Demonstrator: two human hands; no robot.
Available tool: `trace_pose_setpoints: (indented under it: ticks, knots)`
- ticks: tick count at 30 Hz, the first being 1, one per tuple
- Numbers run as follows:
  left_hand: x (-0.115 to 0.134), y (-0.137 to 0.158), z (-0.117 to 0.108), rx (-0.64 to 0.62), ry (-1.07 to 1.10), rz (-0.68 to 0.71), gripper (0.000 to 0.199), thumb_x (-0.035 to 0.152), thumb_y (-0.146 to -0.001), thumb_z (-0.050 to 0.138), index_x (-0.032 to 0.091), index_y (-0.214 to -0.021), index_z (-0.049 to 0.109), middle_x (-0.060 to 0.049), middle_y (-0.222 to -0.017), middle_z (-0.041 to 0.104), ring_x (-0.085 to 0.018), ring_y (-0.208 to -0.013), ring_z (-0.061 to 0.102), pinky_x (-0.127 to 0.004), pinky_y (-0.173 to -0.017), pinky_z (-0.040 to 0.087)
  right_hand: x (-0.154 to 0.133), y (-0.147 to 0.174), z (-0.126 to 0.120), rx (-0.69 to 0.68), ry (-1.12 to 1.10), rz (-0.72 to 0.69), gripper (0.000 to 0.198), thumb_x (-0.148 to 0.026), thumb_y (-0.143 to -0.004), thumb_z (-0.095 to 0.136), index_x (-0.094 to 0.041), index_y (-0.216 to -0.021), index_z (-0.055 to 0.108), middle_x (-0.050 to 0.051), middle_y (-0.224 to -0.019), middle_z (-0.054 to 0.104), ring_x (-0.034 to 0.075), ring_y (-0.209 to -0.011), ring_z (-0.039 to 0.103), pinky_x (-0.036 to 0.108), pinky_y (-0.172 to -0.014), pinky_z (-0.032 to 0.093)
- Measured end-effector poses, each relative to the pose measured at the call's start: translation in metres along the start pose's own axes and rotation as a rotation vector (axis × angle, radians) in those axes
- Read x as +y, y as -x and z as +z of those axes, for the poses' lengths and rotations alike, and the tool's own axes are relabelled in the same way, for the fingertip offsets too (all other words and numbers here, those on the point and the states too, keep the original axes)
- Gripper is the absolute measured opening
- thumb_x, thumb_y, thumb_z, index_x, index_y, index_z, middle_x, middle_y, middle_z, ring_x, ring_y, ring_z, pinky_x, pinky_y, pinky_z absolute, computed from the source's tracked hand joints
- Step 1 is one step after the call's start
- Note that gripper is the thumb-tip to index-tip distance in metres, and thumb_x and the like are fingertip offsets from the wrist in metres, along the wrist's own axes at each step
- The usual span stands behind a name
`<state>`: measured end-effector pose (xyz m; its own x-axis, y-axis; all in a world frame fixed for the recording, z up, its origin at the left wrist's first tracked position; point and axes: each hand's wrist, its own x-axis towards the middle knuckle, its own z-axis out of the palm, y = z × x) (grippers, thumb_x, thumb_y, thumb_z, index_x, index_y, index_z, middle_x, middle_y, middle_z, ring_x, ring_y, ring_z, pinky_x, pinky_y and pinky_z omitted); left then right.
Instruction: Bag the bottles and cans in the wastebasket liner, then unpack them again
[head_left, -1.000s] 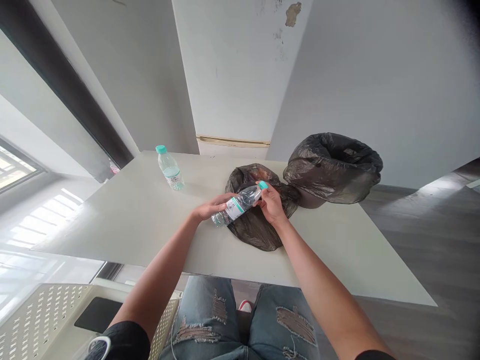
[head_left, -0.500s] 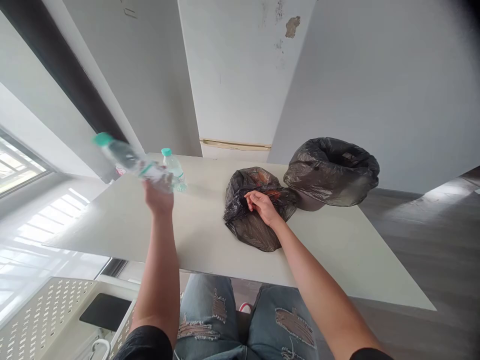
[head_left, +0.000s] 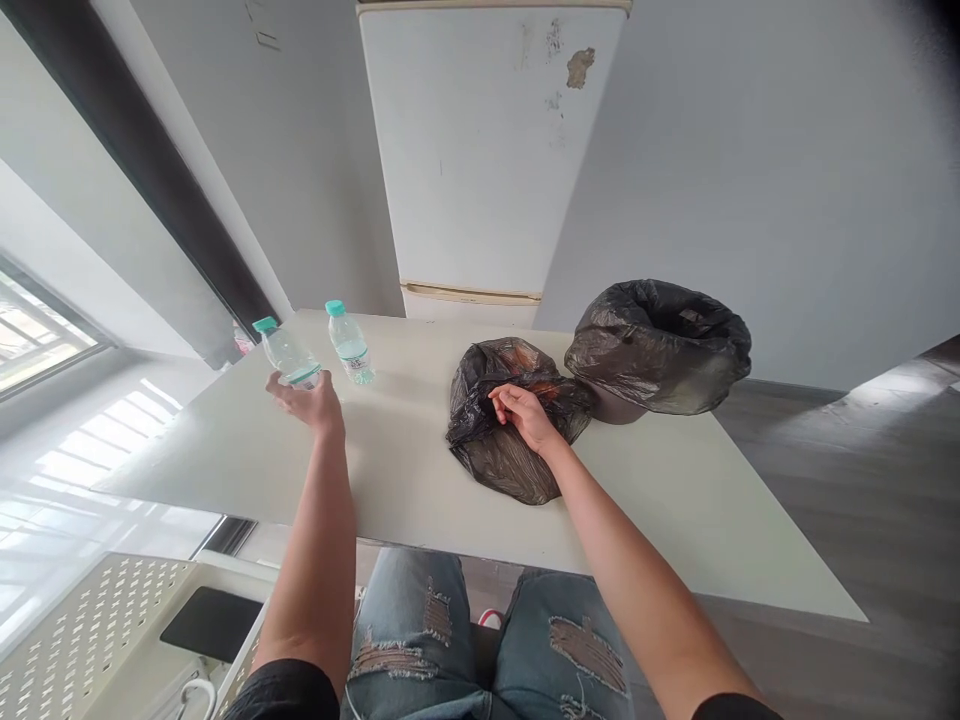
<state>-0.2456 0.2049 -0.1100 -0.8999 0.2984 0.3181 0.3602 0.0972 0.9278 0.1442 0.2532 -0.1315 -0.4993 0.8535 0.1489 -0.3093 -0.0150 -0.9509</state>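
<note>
My left hand (head_left: 311, 400) is wrapped round a clear plastic bottle (head_left: 289, 352) with a green cap, over the left part of the table. Its lower end is hidden by my fingers. Just right of it a second green-capped bottle (head_left: 349, 345) stands upright on the table. A dark plastic bag (head_left: 510, 465) lies at the middle of the table, with something orange-red showing through it. At its gathered top, the fingers of my right hand (head_left: 525, 412) are curled closed on the bag.
A bin lined with a black bag (head_left: 652, 350) stands at the table's back right. Behind the white table (head_left: 405, 480) is a white fridge (head_left: 487, 150). A perforated white basket (head_left: 112, 620) with a dark flat object sits at lower left, below the table edge.
The bottle in my left hand has swung from a steep sideways tilt to more upright and lower, near the table. My right hand stays at the dark bag.
</note>
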Motion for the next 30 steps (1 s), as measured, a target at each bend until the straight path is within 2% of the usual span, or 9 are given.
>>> trace_pose_setpoints:
  ticks: [3, 7, 12, 19, 21, 23, 26, 28, 30]
  knots:
    - [0.006, 0.009, 0.001, 0.047, -0.062, -0.091, 0.076, 0.021, -0.066, 0.078, 0.025, -0.132, 0.040, -0.011, -0.131, 0.049, -0.032, -0.130, 0.053, -0.054, -0.112, 0.047, 0.001, 0.000, 0.000, -0.003, 0.011, 0.009, 0.032, -0.049, -0.090, 0.078, -0.019, -0.099, 0.076, 0.000, -0.081, 0.057, 0.013, -0.067, 0.050, 0.028, -0.062, 0.039]
    - [0.006, 0.021, -0.004, -0.044, -0.036, -0.093, 0.075, 0.018, -0.060, 0.081, 0.024, -0.124, 0.042, -0.009, -0.127, 0.047, -0.030, -0.124, 0.055, -0.052, -0.107, 0.051, 0.001, -0.001, -0.001, -0.021, 0.019, 0.007, 0.029, -0.048, -0.092, 0.077, -0.019, -0.098, 0.076, 0.001, -0.082, 0.058, 0.013, -0.068, 0.051, 0.028, -0.063, 0.039]
    - [-0.001, 0.031, -0.021, -0.066, -0.079, -0.061, 0.074, 0.020, -0.057, 0.085, 0.024, -0.118, 0.043, -0.008, -0.122, 0.048, -0.034, -0.132, 0.050, -0.058, -0.115, 0.044, -0.001, -0.001, -0.001, -0.016, 0.028, 0.000, 0.029, -0.048, -0.092, 0.076, -0.020, -0.094, 0.076, 0.001, -0.081, 0.058, 0.014, -0.067, 0.051, 0.029, -0.063, 0.039]
    - [0.004, 0.042, -0.030, -0.097, -0.104, -0.063, 0.083, 0.028, -0.061, 0.089, 0.023, -0.128, 0.041, -0.012, -0.131, 0.048, -0.037, -0.135, 0.049, -0.060, -0.117, 0.044, -0.005, 0.002, 0.002, -0.081, 0.110, -0.049, 0.042, -0.045, -0.092, 0.074, -0.019, -0.063, 0.060, 0.001, -0.071, 0.053, 0.014, -0.066, 0.048, 0.030, -0.064, 0.037]
    - [0.011, 0.045, -0.033, -0.046, -0.096, -0.018, 0.092, 0.030, -0.060, 0.090, 0.022, -0.135, 0.037, -0.015, -0.137, 0.045, -0.036, -0.136, 0.047, -0.058, -0.117, 0.044, -0.005, 0.002, 0.001, -0.072, 0.101, -0.052, 0.045, -0.046, -0.091, 0.074, -0.020, -0.060, 0.055, 0.000, -0.068, 0.050, 0.014, -0.064, 0.047, 0.029, -0.061, 0.035]
    - [0.019, 0.048, -0.037, 0.095, -0.067, 0.076, 0.090, 0.033, -0.068, 0.087, 0.021, -0.140, 0.034, -0.017, -0.141, 0.042, -0.033, -0.134, 0.049, -0.054, -0.116, 0.046, -0.002, 0.002, -0.001, -0.066, 0.114, -0.030, 0.049, -0.048, -0.091, 0.074, -0.020, -0.057, 0.052, -0.001, -0.063, 0.048, 0.013, -0.058, 0.045, 0.029, -0.056, 0.031]
    - [0.034, 0.056, -0.039, 0.314, -0.002, 0.247, 0.047, 0.033, -0.090, 0.066, 0.022, -0.130, 0.045, -0.014, -0.134, 0.048, -0.030, -0.125, 0.055, -0.050, -0.108, 0.050, 0.004, 0.000, -0.005, -0.037, 0.244, 0.032, 0.054, -0.053, -0.092, 0.070, -0.021, -0.053, 0.052, -0.002, -0.054, 0.047, 0.011, -0.045, 0.041, 0.028, -0.049, 0.026]
    - [0.045, 0.067, -0.033, 0.214, 0.033, 0.373, 0.019, 0.030, -0.097, 0.055, 0.022, -0.114, 0.053, -0.010, -0.117, 0.057, -0.028, -0.114, 0.060, -0.047, -0.102, 0.051, 0.007, -0.002, -0.006, -0.006, 0.354, 0.043, 0.056, -0.056, -0.094, 0.067, -0.021, -0.052, 0.056, -0.001, -0.050, 0.051, 0.012, -0.042, 0.044, 0.028, -0.048, 0.031]
    - [0.057, 0.084, -0.018, -0.172, 0.039, 0.514, 0.013, 0.032, -0.101, 0.053, 0.023, -0.106, 0.059, -0.007, -0.101, 0.062, -0.025, -0.099, 0.064, -0.043, -0.095, 0.053, 0.005, -0.002, -0.004, 0.005, 0.423, -0.010, 0.052, -0.056, -0.096, 0.065, -0.021, -0.058, 0.066, 0.003, -0.059, 0.064, 0.016, -0.054, 0.058, 0.030, -0.057, 0.043]
